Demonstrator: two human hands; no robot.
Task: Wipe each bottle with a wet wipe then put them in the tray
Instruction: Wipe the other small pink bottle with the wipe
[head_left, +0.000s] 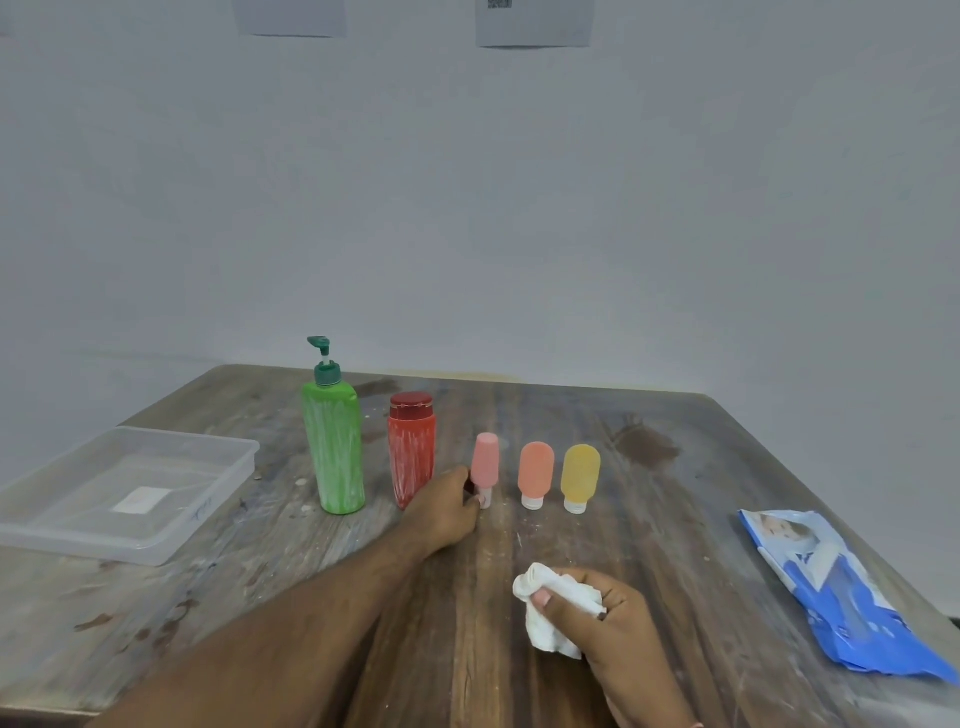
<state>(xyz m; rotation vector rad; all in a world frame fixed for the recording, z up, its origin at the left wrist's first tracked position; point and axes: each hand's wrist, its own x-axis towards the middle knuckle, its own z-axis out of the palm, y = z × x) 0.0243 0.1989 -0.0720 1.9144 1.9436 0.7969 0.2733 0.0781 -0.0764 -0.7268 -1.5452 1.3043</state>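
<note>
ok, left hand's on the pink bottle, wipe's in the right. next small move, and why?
Probably lift the pink bottle toward the wet wipe. The left hand already pinches its base, the right hand holds the wipe bunched and ready, and the tray holds no bottles yet.

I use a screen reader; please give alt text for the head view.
A person's left hand grips a small pink bottle in a row of five bottles on a wooden table; the right hand holds a white wipe. A clear tray sits left.
</note>
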